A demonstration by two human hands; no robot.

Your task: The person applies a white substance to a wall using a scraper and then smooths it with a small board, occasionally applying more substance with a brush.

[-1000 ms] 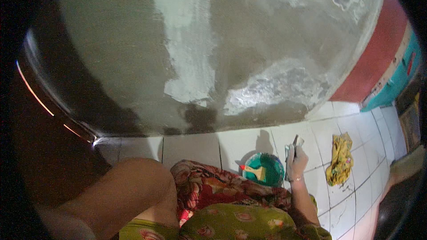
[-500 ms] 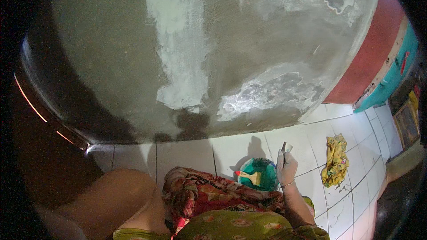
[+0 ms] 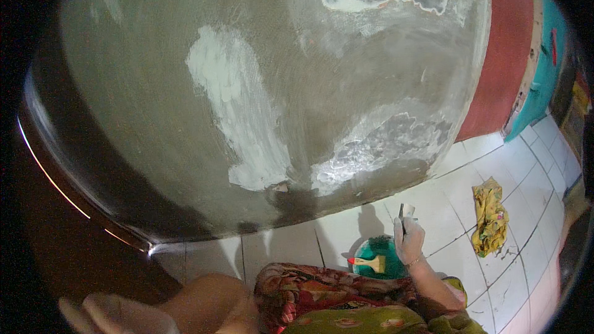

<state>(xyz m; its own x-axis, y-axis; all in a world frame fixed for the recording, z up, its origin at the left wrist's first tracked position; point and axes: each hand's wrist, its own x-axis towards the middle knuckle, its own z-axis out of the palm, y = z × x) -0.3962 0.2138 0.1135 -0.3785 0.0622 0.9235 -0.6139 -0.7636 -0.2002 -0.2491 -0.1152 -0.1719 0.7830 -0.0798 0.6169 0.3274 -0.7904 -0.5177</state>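
My right hand (image 3: 409, 241), coated in whitish powder, is closed around a small scraper-like tool (image 3: 406, 211) with a pale upper end and a dark edge. Just left of it on the floor sits a round green tub (image 3: 368, 248), partly hidden by the hand. Across the tub lies a paintbrush (image 3: 370, 264) with a wooden handle tipped in red. At the lower left, in shadow, a pale blurred shape looks like my left hand (image 3: 117, 312). The rim cuts it off, and its fingers are not clear.
Ahead rises a grey plastered wall (image 3: 167, 99) with a white patch (image 3: 232, 111) and a flaking area (image 3: 387, 142). A yellow patterned cloth (image 3: 490, 216) lies crumpled on white floor tiles (image 3: 458, 185). A red wall band (image 3: 504, 49) and teal panel (image 3: 537, 93) stand right.
The view has turned, so the wall patches appear lower and the floor things farther right. My right hand keeps the tool beside the tub. The pale shape at lower left has come into view.
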